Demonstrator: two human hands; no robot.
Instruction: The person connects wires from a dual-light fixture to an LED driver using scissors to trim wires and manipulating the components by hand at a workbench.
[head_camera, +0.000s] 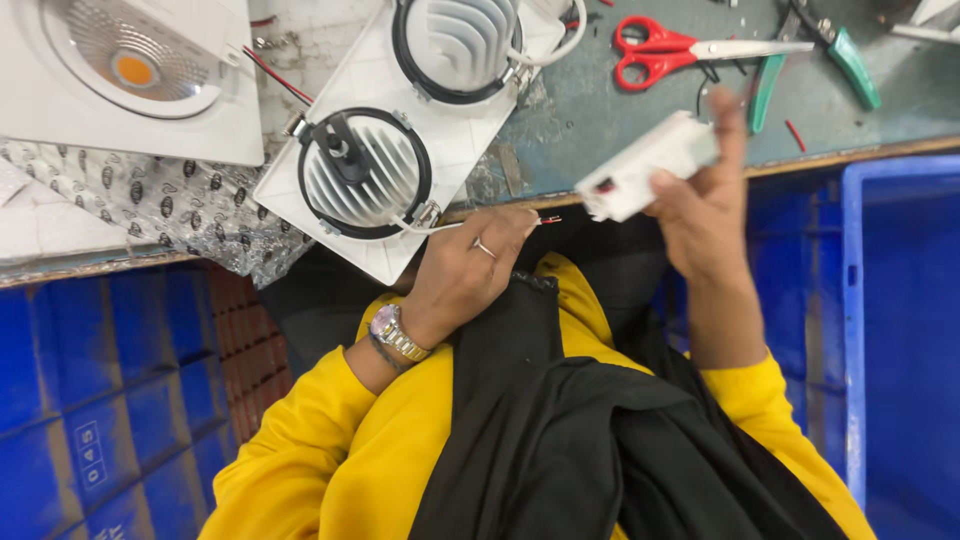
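Left hand (465, 270) — fingers together, pinching the thin white lead (440, 226) with red tips, wrist bent, watch and ring showing, at the bench (600, 120) edge. Right hand (700, 205) — fingers clamped on the small white driver box (645, 165), forearm raised, index upright. Beyond: white double downlight fitting (400, 140), finned heat sinks up; red scissors (670, 50); green-handled pliers (810, 55).

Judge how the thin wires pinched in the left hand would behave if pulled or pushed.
The wires look thin and curve loosely, so probably floppy. One end joins the white light fitting, so pulling may drag it. The left hand pinches the bare tips, which look easily bent.
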